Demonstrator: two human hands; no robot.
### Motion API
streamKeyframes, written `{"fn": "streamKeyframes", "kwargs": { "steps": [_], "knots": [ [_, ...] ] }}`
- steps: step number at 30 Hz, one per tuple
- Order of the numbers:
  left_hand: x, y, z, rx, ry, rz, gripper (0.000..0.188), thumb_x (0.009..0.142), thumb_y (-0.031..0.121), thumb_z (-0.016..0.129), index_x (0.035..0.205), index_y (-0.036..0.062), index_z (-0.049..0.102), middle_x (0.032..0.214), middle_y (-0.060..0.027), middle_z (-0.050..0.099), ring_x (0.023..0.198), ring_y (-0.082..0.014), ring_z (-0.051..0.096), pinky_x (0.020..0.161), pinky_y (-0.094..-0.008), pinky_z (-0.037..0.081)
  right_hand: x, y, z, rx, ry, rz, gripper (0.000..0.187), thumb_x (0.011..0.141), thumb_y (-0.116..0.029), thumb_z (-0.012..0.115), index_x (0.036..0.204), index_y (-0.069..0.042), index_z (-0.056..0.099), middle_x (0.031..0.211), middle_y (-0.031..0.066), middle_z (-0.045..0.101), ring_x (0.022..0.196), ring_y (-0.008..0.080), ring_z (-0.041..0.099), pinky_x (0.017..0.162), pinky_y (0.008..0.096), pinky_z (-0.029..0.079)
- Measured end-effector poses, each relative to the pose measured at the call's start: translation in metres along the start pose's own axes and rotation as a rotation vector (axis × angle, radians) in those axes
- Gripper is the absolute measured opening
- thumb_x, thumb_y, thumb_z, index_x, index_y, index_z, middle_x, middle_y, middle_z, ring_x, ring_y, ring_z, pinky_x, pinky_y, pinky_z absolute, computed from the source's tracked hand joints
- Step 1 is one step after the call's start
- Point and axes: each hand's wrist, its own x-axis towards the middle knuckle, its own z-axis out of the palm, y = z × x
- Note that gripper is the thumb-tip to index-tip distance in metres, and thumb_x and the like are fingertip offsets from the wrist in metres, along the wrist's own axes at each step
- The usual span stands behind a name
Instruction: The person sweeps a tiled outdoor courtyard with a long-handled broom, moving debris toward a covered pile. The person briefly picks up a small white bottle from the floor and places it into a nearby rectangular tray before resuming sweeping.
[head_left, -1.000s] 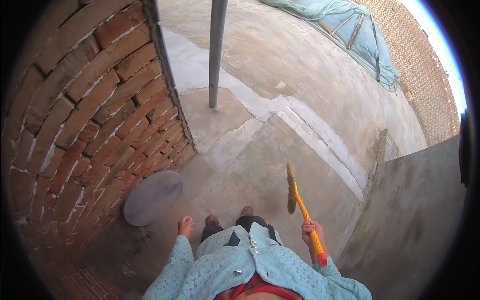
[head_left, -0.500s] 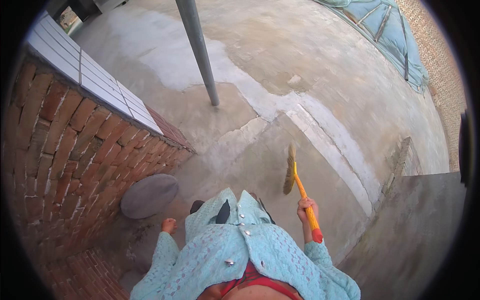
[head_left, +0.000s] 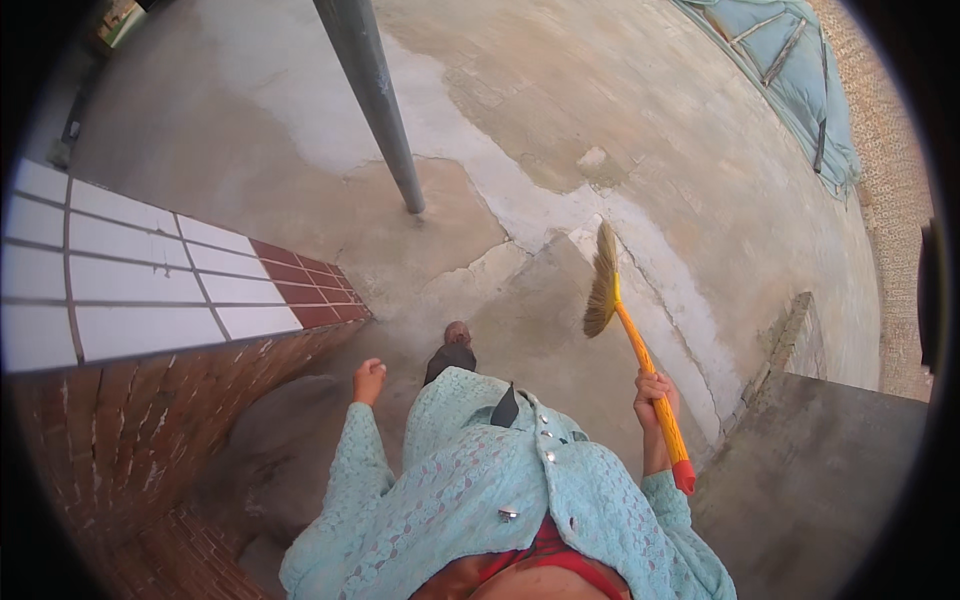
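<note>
My right hand point(head_left: 655, 398) is wrapped round the yellow-orange handle of a hand broom point(head_left: 633, 335), a little below its middle. The handle's red end points back toward me, and its fan of straw-coloured bristles is held forward, up and to the left. Whether the bristles touch the floor I cannot tell. At my left side, my left hand point(head_left: 369, 381) is loosely curled with nothing showing in it, near the brick wall point(head_left: 200, 420). A brown shoe point(head_left: 457, 333) shows in front of my light-blue lace jacket.
White and dark-red tiles point(head_left: 150, 270) face the wall on my left. A grey metal pole point(head_left: 380, 100) stands ahead on the cracked, patched concrete floor point(head_left: 530, 90). To the right is a low concrete edge point(head_left: 790, 335). A blue-green tarp point(head_left: 775, 60) with sticks on it lies far right.
I have stepped forward, and the tiled wall and pole are nearer. The broom has moved up and right with my right hand. My left hand has swung forward.
</note>
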Motion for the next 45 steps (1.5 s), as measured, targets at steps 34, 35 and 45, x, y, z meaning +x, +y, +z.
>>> {"fn": "streamKeyframes", "kwargs": {
  "steps": [34, 35, 45],
  "knots": [
    [0.187, 0.567, -0.015, -0.344, 0.841, 0.745, 0.046, 0.063, 0.009, 0.066, 0.103, 0.0005, 0.044, 0.098, -0.0068, 0.049, 0.089, -0.0167, 0.046, 0.081, -0.0297, 0.037, 0.394, -0.112, 0.311, -0.209, 0.04, 0.101, 0.009, 0.077, -0.004, 0.041, 0.073, 0.004, 0.041, 0.056, 0.0028, 0.045, 0.045, 0.0065, 0.045, 0.042, 0.0165, 0.043],
    [0.192, 0.564, -0.017, -0.342, 0.827, 0.713, 0.044, 0.062, 0.008, 0.065, 0.101, 0.0004, 0.045, 0.096, -0.0065, 0.049, 0.087, -0.0168, 0.047, 0.08, -0.03, 0.037, 0.411, -0.1, 0.326, -0.206, 0.031, 0.1, 0.008, 0.077, -0.004, 0.04, 0.073, 0.004, 0.041, 0.057, 0.0033, 0.045, 0.045, 0.0066, 0.045, 0.042, 0.0169, 0.044],
    [0.172, 0.567, -0.015, -0.009, 0.74, 0.51, 0.044, 0.062, 0.01, 0.062, 0.103, -0.0007, 0.049, 0.096, -0.0071, 0.051, 0.086, -0.0176, 0.048, 0.08, -0.0305, 0.038, 0.565, -0.035, 0.412, -0.288, 0.081, 0.276, 0.01, 0.07, -0.007, 0.042, 0.072, 0.003, 0.044, 0.062, 0.0086, 0.049, 0.047, 0.0125, 0.051, 0.044, 0.0229, 0.047]
  ]
}}
